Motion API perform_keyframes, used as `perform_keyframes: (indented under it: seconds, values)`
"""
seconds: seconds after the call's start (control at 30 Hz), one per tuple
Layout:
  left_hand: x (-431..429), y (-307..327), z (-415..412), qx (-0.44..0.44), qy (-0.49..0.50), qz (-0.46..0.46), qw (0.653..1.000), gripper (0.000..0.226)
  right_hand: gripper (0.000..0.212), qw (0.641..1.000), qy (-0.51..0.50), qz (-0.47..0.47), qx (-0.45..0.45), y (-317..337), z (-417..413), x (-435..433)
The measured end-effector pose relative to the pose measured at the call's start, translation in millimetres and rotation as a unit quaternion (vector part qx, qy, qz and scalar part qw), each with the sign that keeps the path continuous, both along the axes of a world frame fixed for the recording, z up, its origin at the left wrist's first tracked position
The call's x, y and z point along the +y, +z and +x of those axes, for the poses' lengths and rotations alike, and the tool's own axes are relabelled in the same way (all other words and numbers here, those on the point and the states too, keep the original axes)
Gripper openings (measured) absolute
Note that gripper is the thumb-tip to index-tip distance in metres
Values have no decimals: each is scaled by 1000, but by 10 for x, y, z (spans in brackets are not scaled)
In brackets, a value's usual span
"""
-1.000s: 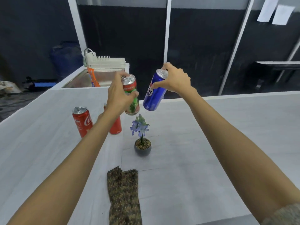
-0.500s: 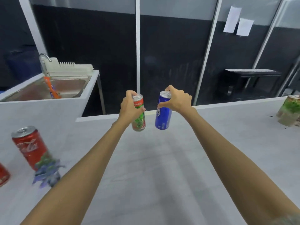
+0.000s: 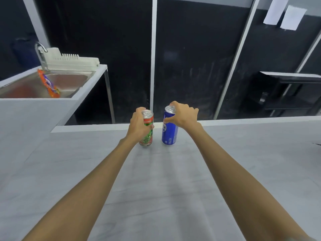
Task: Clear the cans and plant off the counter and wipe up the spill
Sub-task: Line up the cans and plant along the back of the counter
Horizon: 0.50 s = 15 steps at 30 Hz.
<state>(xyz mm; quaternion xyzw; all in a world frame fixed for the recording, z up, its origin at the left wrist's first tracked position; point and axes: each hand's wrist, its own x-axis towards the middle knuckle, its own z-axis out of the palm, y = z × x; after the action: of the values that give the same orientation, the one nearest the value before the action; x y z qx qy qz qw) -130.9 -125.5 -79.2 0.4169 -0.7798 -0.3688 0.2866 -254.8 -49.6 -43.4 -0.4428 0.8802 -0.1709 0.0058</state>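
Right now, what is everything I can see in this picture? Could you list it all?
red-and-green can: 1, red and green with a silver top, upright near the counter's far edge
blue can: 1, blue with a silver top, upright just right of the other can
counter: 1, pale grey, fills the foreground
sink: 1, steel, far left
orange item: 1, orange and purple, leaning in the sink, too blurred to name
dish rack: 1, white, behind the sink
tap: 1, silver, sink's back left
paper sheets: 2, white, dark wall, top right
shelf unit: 1, black, right background
left hand: 1, bare, fingers round the red-and-green can
right hand: 1, bare, fingers gripping the blue can's top
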Motion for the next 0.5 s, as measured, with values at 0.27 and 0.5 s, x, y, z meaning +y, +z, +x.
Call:
perform_keyframes:
  seconds: [0.27,0.5]
  values:
    - [-168,-131,-211,-20,19,-8,1000,65,64,1000,10,-5,-18,-142,-315,-147]
    - [-261,-166,-296,-20,24,3,1000,70,67,999,29,-22,-39,-190,-380,-233]
